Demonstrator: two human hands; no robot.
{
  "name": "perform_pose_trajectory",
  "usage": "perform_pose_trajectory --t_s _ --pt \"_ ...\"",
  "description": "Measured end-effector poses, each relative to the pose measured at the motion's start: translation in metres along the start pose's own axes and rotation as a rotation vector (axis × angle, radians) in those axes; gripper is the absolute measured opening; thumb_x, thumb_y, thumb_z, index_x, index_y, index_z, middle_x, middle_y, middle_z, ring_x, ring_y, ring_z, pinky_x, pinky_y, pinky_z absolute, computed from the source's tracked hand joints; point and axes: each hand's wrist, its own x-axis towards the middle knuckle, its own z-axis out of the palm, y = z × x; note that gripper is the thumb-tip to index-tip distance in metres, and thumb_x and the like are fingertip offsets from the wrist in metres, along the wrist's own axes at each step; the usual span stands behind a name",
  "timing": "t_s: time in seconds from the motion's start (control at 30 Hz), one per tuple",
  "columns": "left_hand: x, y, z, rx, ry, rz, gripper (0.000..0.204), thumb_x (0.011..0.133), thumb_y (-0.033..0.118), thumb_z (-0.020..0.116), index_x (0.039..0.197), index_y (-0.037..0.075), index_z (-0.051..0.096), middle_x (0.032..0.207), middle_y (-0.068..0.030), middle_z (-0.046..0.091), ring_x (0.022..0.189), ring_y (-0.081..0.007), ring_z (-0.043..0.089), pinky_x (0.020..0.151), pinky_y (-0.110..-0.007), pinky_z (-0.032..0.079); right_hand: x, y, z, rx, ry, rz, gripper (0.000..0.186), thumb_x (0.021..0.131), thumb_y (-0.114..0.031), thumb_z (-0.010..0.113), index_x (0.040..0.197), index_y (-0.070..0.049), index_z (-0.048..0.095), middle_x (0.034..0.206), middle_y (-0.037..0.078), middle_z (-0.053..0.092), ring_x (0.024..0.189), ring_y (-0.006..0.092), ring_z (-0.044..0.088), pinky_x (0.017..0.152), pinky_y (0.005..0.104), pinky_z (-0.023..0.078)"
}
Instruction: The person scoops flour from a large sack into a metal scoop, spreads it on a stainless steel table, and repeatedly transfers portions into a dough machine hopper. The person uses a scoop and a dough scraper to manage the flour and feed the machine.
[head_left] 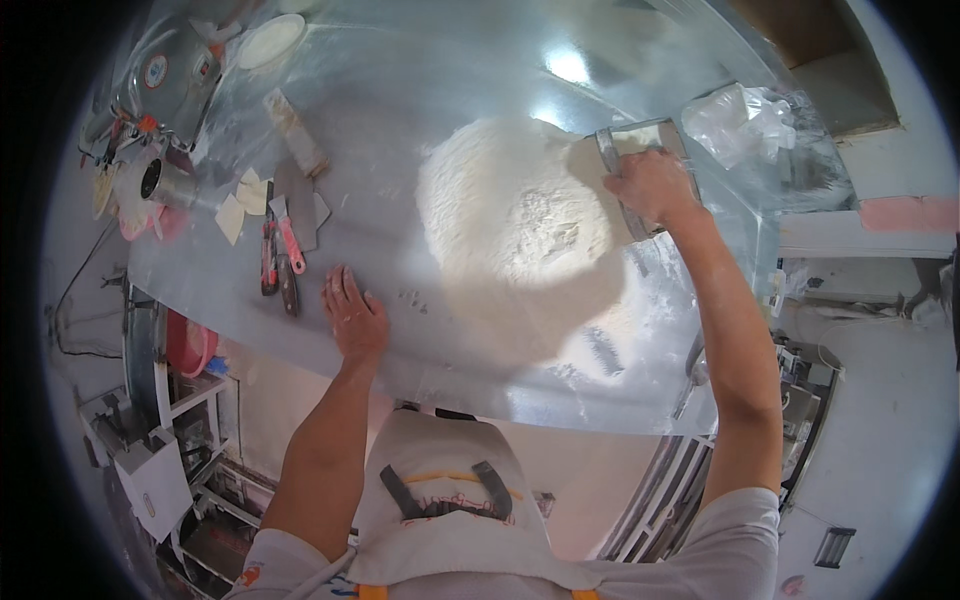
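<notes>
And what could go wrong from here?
The square tool in the right hand might snag the plastic bag to its right if swung that way. Loose powder reaches toward the near edge of the table, so some could spill off. The left hand rests beside the handled tools; sliding it left could knock them.

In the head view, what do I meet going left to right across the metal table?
Open metal cylinder → cream-coloured cards → pink-handled tool → left hand, flat on the table → spread heap of white powder → right hand → clear plastic bag.
</notes>
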Motion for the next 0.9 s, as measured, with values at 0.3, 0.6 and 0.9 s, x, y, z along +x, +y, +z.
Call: perform_pose_trajectory --t_s 0.3,0.6,0.9 --pt "-0.006 -0.006 0.004 0.030 0.053 0.037 0.057 0.095 0.011 0.058 0.147 -0.006 0.044 0.155 -0.0212 0.044 0.150 -0.0379 0.038 0.127 -0.055 0.028 -0.042 -0.009 -0.039 -0.049 -0.070 -0.004 0.045 0.097 -0.041 0.054 0.102 -0.004 0.081 0.100 0.020 0.078 0.101 0.0365 0.073 0.116 0.0509 0.037" --pt "-0.004 -0.005 0.006 0.055 0.071 0.080 0.055 0.096 0.013 0.058 0.146 -0.005 0.045 0.153 -0.0218 0.047 0.147 -0.0407 0.041 0.124 -0.055 0.033 -0.199 0.126 0.136 0.586 -0.009 0.475 0.056 0.093 -0.056 0.065 0.084 -0.002 0.075 0.080 0.017 0.072 0.081 0.0362 0.069 0.078 0.0434 0.053" --pt "-0.003 -0.011 0.011 0.116 0.057 0.073 0.056 0.095 0.016 0.059 0.145 -0.005 0.047 0.153 -0.0209 0.048 0.146 -0.0386 0.043 0.124 -0.055 0.032 -0.396 0.049 0.255 1.000 -0.146 0.889 0.060 0.100 -0.051 0.065 0.074 0.003 0.067 0.065 0.013 0.061 0.064 0.0233 0.057 0.064 0.0425 0.045"
